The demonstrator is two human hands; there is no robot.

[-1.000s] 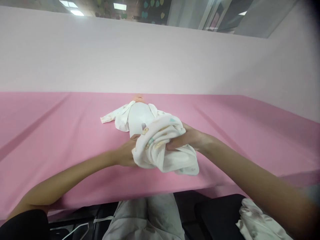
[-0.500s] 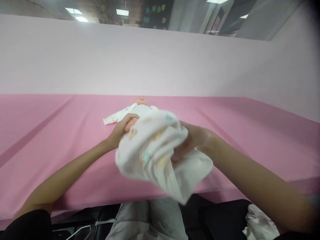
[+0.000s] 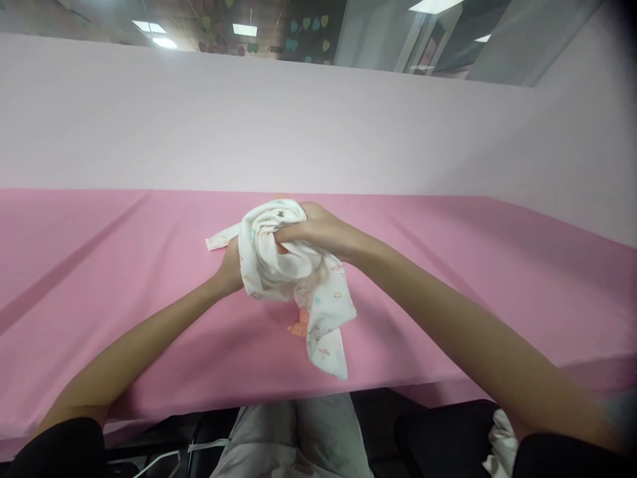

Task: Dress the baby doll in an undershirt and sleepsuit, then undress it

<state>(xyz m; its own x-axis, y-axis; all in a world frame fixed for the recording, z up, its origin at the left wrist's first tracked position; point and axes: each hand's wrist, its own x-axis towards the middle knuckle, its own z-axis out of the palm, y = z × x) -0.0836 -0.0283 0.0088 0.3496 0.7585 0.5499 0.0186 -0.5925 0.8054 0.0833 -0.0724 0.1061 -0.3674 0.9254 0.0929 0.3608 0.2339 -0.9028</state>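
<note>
Both hands bunch the garment mid-table, open cloth around

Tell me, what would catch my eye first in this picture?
Two bare hands meet mid-table over a bunched white printed garment: the right hand grips its top, the left hand holds its side. A small doll foot peeks out beneath, on the bright pink tablecloth.

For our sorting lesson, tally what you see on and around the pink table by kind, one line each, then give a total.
Hands: 2 (left hand, right hand)
White printed garments: 2 (held garment, folded cloth at lower right)
Dolls: 1 (doll foot showing)
Pink table covers: 1 (table cover)
Total: 6
</note>
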